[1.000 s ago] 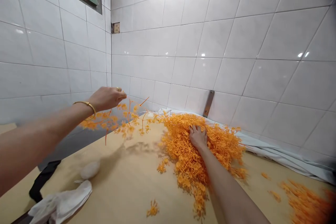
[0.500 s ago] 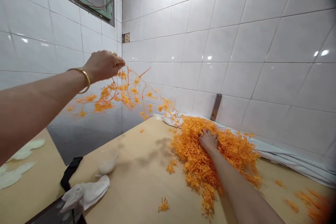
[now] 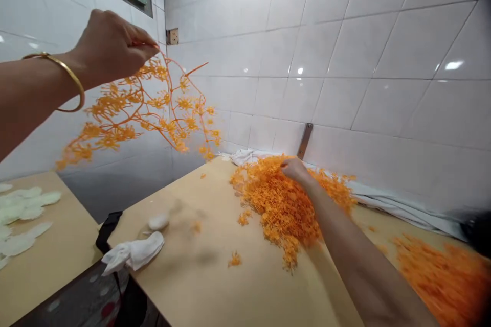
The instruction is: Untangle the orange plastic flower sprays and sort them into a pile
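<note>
Raised at the left, my left hand pinches the stem of an orange artificial flower sprig. The sprig hangs in the air, its thin branches spread below the hand and carrying small spiky blossoms. On the table lies a large tangled pile of orange artificial flower sprigs. At the top of that pile my right hand is closed on some of it, its fingers curled and partly hidden. A gold bangle circles my left wrist.
A tan table bears a white cloth, a white rounded object and small loose orange pieces. More orange pieces lie blurred at the right. White petal-like pieces rest on another tan surface. Tiled walls stand behind.
My left hand has risen and moved left, lifting the sprig clear of the pile. My right hand has shifted slightly up and left, its fingers now more curled. The view has turned a little.
</note>
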The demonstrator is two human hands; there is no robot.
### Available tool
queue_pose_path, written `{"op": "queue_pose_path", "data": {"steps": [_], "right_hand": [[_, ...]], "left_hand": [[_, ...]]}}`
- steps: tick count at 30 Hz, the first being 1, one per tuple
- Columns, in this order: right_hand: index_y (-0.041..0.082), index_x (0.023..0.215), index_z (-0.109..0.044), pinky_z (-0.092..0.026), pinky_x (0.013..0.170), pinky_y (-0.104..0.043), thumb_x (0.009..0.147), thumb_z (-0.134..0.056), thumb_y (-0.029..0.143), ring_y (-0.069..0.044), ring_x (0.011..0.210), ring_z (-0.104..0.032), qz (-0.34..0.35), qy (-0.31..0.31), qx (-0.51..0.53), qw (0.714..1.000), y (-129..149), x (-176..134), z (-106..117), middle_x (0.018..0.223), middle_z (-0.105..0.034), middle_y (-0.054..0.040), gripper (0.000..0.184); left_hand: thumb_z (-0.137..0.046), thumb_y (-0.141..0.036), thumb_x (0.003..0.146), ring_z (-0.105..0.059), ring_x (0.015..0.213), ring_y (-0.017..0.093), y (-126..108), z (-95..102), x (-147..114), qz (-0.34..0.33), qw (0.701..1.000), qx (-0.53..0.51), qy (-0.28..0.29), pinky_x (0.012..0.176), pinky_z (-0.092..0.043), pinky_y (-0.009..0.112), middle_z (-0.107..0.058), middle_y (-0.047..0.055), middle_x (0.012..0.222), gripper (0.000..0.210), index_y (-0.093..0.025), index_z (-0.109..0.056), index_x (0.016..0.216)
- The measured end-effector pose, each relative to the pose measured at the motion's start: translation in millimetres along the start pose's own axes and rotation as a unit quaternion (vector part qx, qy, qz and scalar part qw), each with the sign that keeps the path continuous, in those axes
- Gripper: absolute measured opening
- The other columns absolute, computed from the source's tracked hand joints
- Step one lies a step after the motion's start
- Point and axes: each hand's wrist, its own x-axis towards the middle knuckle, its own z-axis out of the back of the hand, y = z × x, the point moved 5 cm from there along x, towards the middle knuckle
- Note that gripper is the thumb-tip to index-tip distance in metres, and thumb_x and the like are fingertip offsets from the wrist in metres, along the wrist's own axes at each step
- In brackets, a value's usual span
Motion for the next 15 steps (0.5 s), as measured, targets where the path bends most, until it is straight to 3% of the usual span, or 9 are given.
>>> {"op": "queue_pose_path", "data": {"steps": [3, 6, 9, 15], "right_hand": [[0.020, 0.102, -0.058, -0.036, 0.085, -0.029, 0.077, -0.042, 0.029, -0.020, 0.101, -0.048, 0.012, -0.044, 0.007, 0.999, 3, -28, 41, 0.116, -0.048, -0.0074, 0.031], [0.020, 0.102, -0.057, -0.034, 0.088, -0.029, 0.079, -0.040, 0.033, -0.018, 0.101, -0.048, 0.043, -0.071, 0.047, 0.995, -3, -72, 73, 0.113, -0.051, -0.0055, 0.032], [0.019, 0.097, -0.060, -0.041, 0.078, -0.030, 0.077, -0.042, 0.035, -0.018, 0.086, -0.057, 0.044, -0.008, 0.121, 0.992, -21, -124, 85, 0.099, -0.060, -0.0054, 0.031], [0.022, 0.087, -0.061, -0.046, 0.073, -0.034, 0.074, -0.044, 0.046, -0.022, 0.083, -0.058, -0.046, 0.056, 0.162, 0.984, -80, -246, 91, 0.091, -0.063, -0.0051, 0.033]], "left_hand": [[-0.041, -0.036, 0.068, -0.052, 0.070, 0.017, -47, -15.1, -3, -0.010, 0.998, -0.052, 0.024, 0.066, -0.038, 0.032, -0.059, 0.002, 0.068, 0.047, -0.003, -0.064, 0.093], [-0.042, -0.033, 0.068, -0.053, 0.069, 0.017, -99, -25.5, -4, -0.059, 0.991, -0.116, 0.036, 0.062, -0.038, 0.030, -0.057, 0.002, 0.067, 0.044, -0.003, -0.065, 0.092], [-0.044, -0.026, 0.068, -0.050, 0.063, 0.012, -154, -40.6, -8, -0.108, 0.975, -0.191, 0.042, 0.060, -0.039, 0.027, -0.053, 0.001, 0.058, 0.036, -0.005, -0.067, 0.086], [-0.045, -0.016, 0.070, -0.046, 0.056, 0.007, -255, -71.6, -46, -0.080, 0.921, -0.367, 0.105, 0.060, -0.039, 0.023, -0.048, -0.003, 0.051, 0.022, -0.011, -0.067, 0.073]]}}
